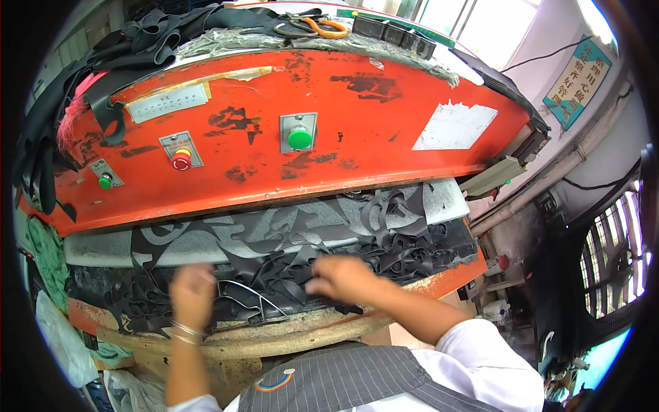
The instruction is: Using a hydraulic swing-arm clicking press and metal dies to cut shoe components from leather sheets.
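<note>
My left hand [192,292] is smeared by motion over the left part of a heap of black sheet scraps [274,281]; its fingers do not show clearly. My right hand [343,278] is over the middle of the heap, its fingers curled in; what they hold, if anything, I cannot make out. Between my hands, near the front edge, a thin metal cutting die [255,302] lies on the scraps. Behind the heap, a black sheet with cut-out holes [288,230] is spread over a pale grey cutting board [96,248].
An orange press beam [384,147] spans the far side, with a large green button [299,138] and a red button [181,160]. Black strips [137,51] hang over its left end. Orange-handled scissors [326,29] lie on top. Plastic bags [62,336] are at the lower left.
</note>
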### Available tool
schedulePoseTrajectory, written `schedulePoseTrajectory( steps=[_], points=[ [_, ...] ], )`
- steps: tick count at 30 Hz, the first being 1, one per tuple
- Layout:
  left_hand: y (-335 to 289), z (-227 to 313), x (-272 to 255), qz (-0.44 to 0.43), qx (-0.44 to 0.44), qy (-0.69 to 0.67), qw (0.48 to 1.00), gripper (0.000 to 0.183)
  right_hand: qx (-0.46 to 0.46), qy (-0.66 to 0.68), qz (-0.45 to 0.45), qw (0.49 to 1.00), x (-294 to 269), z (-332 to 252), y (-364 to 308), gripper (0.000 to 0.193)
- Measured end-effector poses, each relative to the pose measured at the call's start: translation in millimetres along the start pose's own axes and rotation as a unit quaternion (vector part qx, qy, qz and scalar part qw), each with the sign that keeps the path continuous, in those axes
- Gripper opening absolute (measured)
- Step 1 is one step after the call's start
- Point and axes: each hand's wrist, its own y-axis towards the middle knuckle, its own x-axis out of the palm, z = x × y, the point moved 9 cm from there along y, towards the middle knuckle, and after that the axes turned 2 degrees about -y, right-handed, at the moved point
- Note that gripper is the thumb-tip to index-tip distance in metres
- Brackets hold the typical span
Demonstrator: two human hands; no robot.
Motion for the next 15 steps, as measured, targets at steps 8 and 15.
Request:
schedulePoseTrajectory(
  steps=[8,15],
  points=[
    [-122.2,60.4,141.9,-0.149,0.193,0.150,0.958,0.020,-0.060,-0.093,-0.021,0.994,78.5,-35.8,-79.5,0.046],
    [-109.0,53.5,137.6,-0.145,0.173,0.142,0.964,0.017,0.030,-0.033,-0.278,0.960,64.6,-9.9,-43.7,0.047]
  ],
)
